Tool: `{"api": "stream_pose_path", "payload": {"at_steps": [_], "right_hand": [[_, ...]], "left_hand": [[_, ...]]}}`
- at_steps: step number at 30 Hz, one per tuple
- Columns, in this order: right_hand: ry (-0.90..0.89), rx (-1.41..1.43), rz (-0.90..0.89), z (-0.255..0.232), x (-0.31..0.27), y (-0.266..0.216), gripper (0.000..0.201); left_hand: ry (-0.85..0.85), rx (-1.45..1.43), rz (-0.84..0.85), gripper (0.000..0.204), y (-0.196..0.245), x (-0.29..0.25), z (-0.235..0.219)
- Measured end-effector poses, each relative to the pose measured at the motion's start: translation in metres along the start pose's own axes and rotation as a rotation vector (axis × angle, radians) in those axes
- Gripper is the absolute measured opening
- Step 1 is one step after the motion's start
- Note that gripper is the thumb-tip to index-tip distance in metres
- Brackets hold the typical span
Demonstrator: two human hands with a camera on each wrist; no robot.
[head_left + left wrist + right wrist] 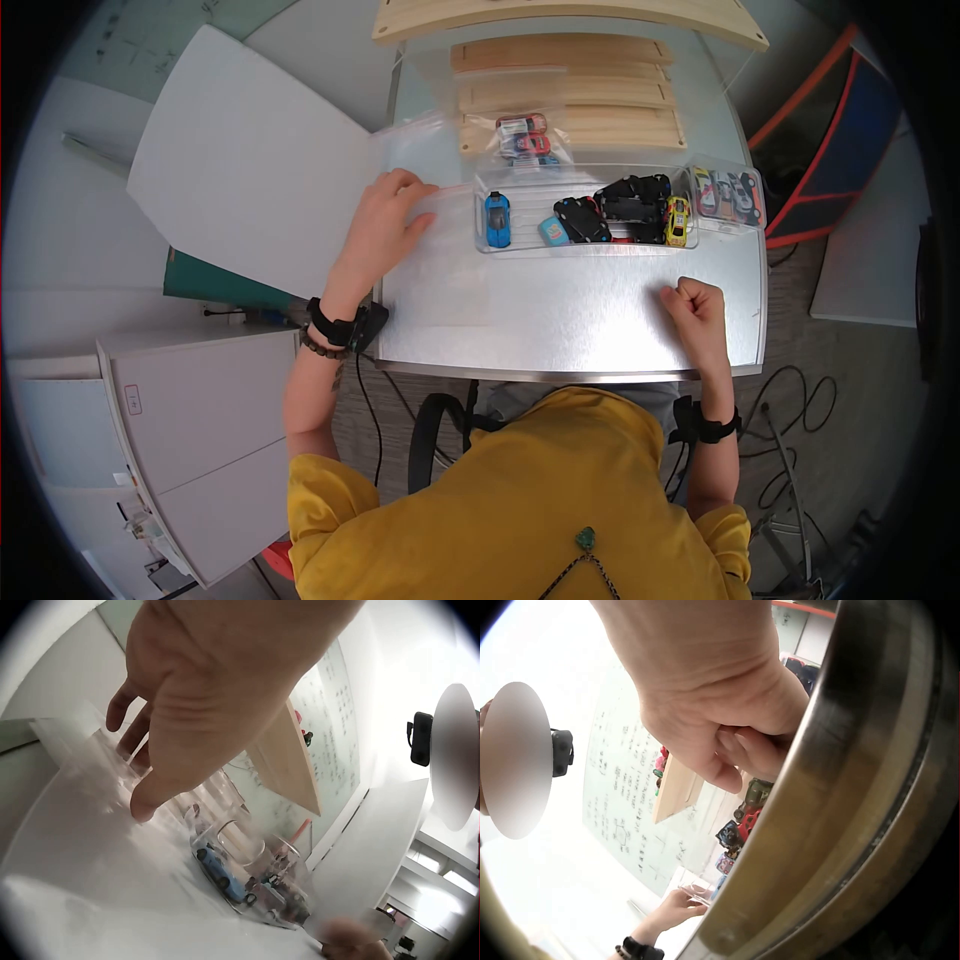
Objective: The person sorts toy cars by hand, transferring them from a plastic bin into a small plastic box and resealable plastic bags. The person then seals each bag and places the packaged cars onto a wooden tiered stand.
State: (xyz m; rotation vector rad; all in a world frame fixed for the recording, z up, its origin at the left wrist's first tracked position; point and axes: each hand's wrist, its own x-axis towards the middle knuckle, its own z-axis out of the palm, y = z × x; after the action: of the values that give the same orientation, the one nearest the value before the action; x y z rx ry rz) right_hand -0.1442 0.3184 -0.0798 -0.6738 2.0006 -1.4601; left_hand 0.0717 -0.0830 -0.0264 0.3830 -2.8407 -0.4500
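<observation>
1. While the left hand (385, 225) rests with relaxed, spread fingers on the metal desk (560, 310), its fingertips touch the left end of the clear plastic tray (585, 245); it grips nothing.
2. Right hand (695, 305) sits near the desk's front right corner, fingers curled into a fist and holding nothing visible; the right wrist view shows the same fist (727, 720) just above the desk's rounded edge (840, 787).
3. The tray lies across the middle of the desk, well apart from the right hand. Inside it: a blue toy car (497, 219) at the left end, a heap of black cars (625, 205) in the middle, a yellow car (678, 220) towards the right.
4. A smaller clear box of cars (728, 195) stands just beside the tray's right end, close to the desk's right edge.
5. Wooden track pieces (570, 95) lie behind the tray, with a small bag of red cars (525, 138) on them.
6. Bare desk surface runs between the tray and the front edge, between the two hands.
7. A white board (245, 165) overhangs the desk's left edge.
</observation>
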Motion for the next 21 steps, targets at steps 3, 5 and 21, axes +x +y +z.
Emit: {"api": "stream_pose_path", "payload": {"at_steps": [3, 5, 21], "right_hand": [[-0.004, -0.003, -0.01, 0.0, 0.0, -0.001, 0.053], [-0.006, 0.001, 0.005, 0.001, 0.0, -0.002, 0.053], [-0.769, -0.127, -0.485, 0.036, -0.014, -0.129, 0.107]], "left_hand": [[0.054, 0.079, 0.024, 0.026, -0.002, -0.005, 0.003], [0.059, 0.126, 0.027, 0.023, -0.002, -0.007, 0.002], [-0.102, -0.224, 0.363, 0.025, 0.152, -0.057, -0.093]]}}
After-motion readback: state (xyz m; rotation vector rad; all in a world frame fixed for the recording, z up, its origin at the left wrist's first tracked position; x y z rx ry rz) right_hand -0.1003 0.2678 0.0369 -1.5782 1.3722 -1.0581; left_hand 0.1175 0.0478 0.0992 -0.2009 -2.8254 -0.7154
